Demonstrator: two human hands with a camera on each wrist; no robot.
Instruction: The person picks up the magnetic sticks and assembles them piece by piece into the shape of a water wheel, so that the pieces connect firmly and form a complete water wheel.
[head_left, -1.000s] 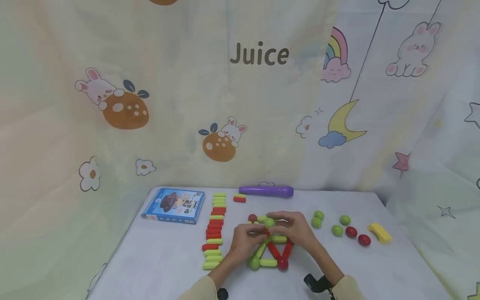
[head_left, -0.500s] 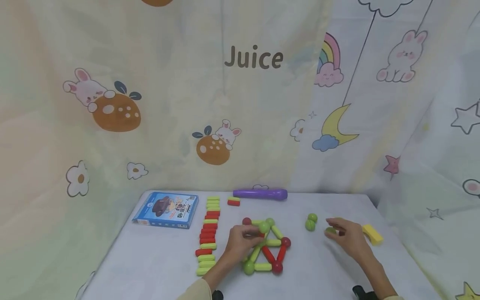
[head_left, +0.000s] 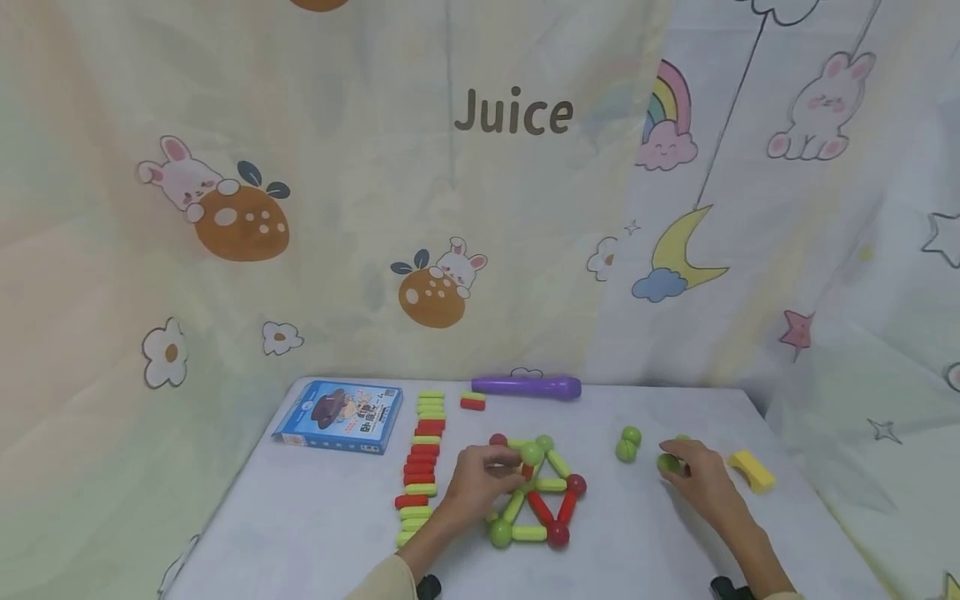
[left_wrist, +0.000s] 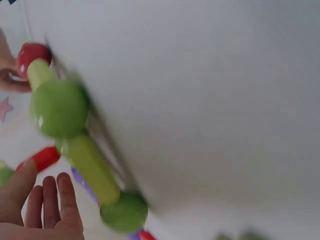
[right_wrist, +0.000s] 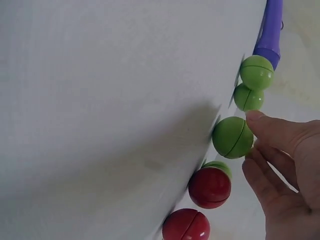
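Observation:
My left hand (head_left: 480, 487) pinches a short red rod (left_wrist: 42, 159) on a frame of rods and balls. A green ball (head_left: 532, 453) tops that rod. The frame lies flat on the table, with a green ball (head_left: 500, 532) and a red ball (head_left: 557, 534) at its near corners, joined by a light green rod (head_left: 529, 533). To the right, my right hand (head_left: 705, 479) has its thumb and fingertips on a loose green ball (right_wrist: 233, 137), which sits at the table surface. Two red balls (right_wrist: 210, 187) stand beside it in the right wrist view; in the head view the hand hides them.
A column of red and light green rods (head_left: 420, 479) lies left of the frame. Behind are a blue box (head_left: 341, 415), a short rod pair (head_left: 472, 402) and a purple stick (head_left: 527, 387). Two green balls (head_left: 627, 450) and a yellow arched block (head_left: 752, 472) lie to the right.
My right hand has left the frame and moved right to a loose green ball, which it now pinches. My left hand has stayed at the frame, holding the red rod.

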